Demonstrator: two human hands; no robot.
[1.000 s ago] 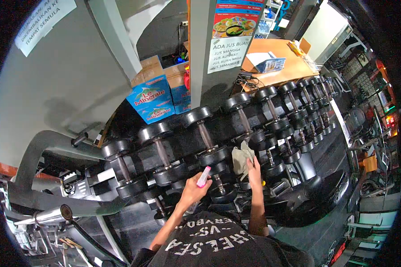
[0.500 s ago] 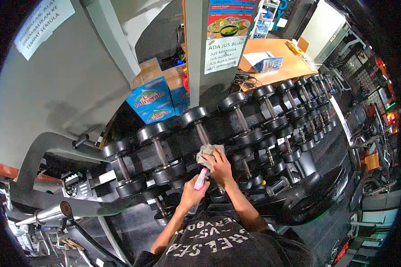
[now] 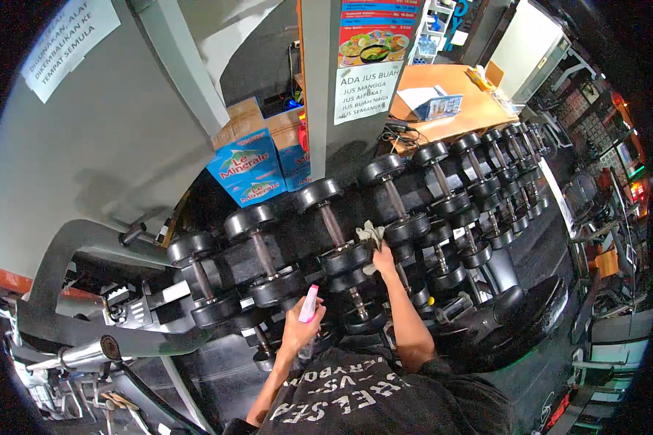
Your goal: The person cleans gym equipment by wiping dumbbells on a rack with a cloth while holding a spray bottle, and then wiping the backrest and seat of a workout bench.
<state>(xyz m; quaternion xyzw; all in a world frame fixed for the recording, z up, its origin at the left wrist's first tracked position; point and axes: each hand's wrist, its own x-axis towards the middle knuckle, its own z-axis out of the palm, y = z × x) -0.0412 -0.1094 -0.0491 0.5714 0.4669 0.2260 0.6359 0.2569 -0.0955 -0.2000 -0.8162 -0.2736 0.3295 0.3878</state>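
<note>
My left hand [image 3: 298, 333] is closed around a spray bottle [image 3: 309, 306] with a white and pink top, held low in front of my shirt. In my right hand [image 3: 384, 259] is a crumpled pale cloth [image 3: 371, 233], beside the near head of a black dumbbell [image 3: 345, 257] on the upper row of the rack. Another dumbbell [image 3: 395, 199] lies just to the right of the cloth. Below, a lower-row dumbbell [image 3: 358, 303] sits between my two forearms. The fingers of my right hand are partly hidden.
More dumbbells [image 3: 265, 254] line both rows of the rack, left and right. Behind it stand blue-and-brown cartons [image 3: 247, 163], a pillar with a paper sign [image 3: 366, 93] and a wooden desk [image 3: 450, 80]. A metal bar end [image 3: 107, 346] juts out at the left.
My right hand has moved right with the cloth, off the middle dumbbell's handle to beside its near head. My left hand has shifted slightly left and down, and the spray bottle now tilts more upright.
</note>
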